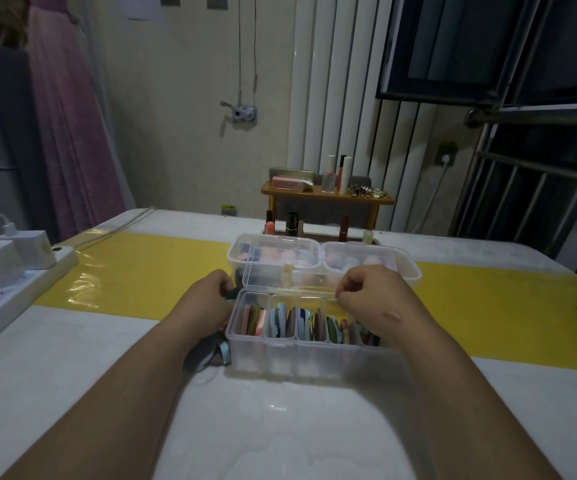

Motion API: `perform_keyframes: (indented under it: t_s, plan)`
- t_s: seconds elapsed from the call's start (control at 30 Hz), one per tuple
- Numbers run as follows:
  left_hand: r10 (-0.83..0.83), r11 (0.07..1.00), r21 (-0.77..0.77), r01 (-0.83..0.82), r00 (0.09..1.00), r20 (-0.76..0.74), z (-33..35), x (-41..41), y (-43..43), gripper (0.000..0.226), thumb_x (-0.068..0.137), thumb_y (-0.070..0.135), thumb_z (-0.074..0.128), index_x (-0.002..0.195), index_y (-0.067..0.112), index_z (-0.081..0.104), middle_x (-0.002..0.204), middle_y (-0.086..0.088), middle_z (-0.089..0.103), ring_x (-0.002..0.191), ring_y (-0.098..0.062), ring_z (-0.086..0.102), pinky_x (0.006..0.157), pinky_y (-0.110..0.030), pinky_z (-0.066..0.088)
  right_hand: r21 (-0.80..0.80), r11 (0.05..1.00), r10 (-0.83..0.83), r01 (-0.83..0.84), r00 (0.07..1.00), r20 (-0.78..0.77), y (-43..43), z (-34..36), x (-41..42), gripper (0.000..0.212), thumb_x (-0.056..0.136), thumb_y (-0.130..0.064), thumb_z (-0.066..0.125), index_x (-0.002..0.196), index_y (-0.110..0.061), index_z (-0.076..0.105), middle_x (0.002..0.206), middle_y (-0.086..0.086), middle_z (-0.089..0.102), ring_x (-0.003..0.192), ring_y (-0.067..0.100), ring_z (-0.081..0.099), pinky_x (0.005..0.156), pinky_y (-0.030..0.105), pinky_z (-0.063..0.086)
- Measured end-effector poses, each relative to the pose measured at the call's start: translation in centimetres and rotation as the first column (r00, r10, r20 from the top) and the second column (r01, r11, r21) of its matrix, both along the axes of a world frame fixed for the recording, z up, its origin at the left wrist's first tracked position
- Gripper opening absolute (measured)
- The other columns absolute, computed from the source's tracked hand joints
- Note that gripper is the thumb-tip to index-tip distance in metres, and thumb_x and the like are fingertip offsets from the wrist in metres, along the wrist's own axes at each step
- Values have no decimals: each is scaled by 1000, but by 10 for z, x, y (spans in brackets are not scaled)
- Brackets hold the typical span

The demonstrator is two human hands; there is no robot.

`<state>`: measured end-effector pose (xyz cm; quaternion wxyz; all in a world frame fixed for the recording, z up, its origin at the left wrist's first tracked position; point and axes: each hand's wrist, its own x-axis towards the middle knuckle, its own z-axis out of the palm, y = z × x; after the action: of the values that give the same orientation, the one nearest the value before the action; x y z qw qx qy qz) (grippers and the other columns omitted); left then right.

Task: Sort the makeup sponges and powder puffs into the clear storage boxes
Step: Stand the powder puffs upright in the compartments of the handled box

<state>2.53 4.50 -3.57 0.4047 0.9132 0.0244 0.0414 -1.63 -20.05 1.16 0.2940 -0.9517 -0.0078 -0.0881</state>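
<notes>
A clear storage box (280, 355) with several compartments stands in front of me, packed with flat powder puffs (282, 322) in pink, blue, green and brown standing on edge. Its clear lid (280, 278) is raised. My right hand (372, 294) pinches the lid's right edge with curled fingers. My left hand (207, 297) is curled at the box's left end, gripping a dark thing at the lid's corner. A dark puff with a blue ribbon (209, 353) lies under my left wrist. Behind stand two closed clear boxes (325, 258) holding pink and pale sponges.
A yellow strip (134, 271) crosses the white table. A white power strip with chargers (10, 271) sits at the left edge. Lipsticks and bottles (292, 225) stand behind the boxes, under a small wooden shelf (327, 197) with cosmetics.
</notes>
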Motion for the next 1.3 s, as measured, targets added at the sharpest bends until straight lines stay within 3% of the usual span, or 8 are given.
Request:
perform_keyframes:
  t_s: [0.27, 0.43, 0.57, 0.7, 0.87, 1.03, 1.3]
  plan:
    - [45, 994, -103, -43, 999, 18, 5, -2, -4, 25, 83, 23, 74, 96, 20, 52, 84, -8, 68, 63, -22, 63, 45, -27, 43, 16, 1000, -4, 4, 1000, 10, 0, 0, 1, 16, 85, -19, 57, 79, -27, 69, 80, -7, 64, 75, 16, 62, 71, 42, 61]
    - [175, 979, -119, -163, 979, 105, 4, 3, 4, 16, 89, 13, 63, 99, 24, 55, 87, -4, 67, 77, -24, 64, 62, -41, 56, 28, 1000, -5, 4, 1000, 21, 0, 0, 1, 16, 84, -19, 56, 78, -27, 69, 80, -7, 64, 75, 16, 62, 71, 43, 61]
    - [245, 961, -177, -210, 947, 207, 9, 0, 3, 17, 91, 11, 60, 103, 22, 55, 96, -7, 66, 81, -22, 60, 57, -30, 41, 32, 999, 4, -5, 999, 34, 1, 0, 0, 17, 85, -19, 55, 80, -27, 70, 81, -7, 65, 76, 16, 63, 71, 42, 61]
    - [279, 943, -269, -194, 904, 324, 17, -8, -3, 18, 90, 11, 61, 105, 20, 56, 94, -6, 66, 78, -20, 59, 56, -29, 37, 45, 999, 16, -17, 999, 36, 2, 1, -1, 17, 86, -18, 55, 82, -27, 70, 83, -6, 66, 77, 16, 63, 70, 41, 61]
    - [227, 932, -354, -74, 882, 413, 23, -17, -14, 18, 90, 13, 65, 105, 22, 61, 92, 0, 69, 79, -16, 63, 59, -23, 43, 67, 997, 32, -34, 999, 43, 4, 1, -1, 17, 87, -17, 56, 85, -25, 70, 83, -7, 65, 77, 13, 62, 69, 36, 60]
    - [140, 962, -273, -5, 866, 480, 26, -22, -21, 27, 91, 11, 66, 116, 20, 68, 99, 4, 69, 91, -8, 63, 65, -5, 44, 91, 994, 50, -56, 997, 61, 7, 0, -1, 16, 88, -18, 57, 88, -24, 71, 83, -6, 66, 78, 13, 62, 75, 38, 59]
    - [18, 976, -195, 98, 855, 519, 23, -24, -27, 34, 94, 8, 61, 125, 22, 66, 110, 6, 68, 103, -11, 64, 84, -13, 46, 148, 980, 119, -133, 988, 97, 10, -1, -3, 16, 87, -16, 58, 84, -27, 69, 81, -10, 64, 75, 8, 60, 64, 25, 50]
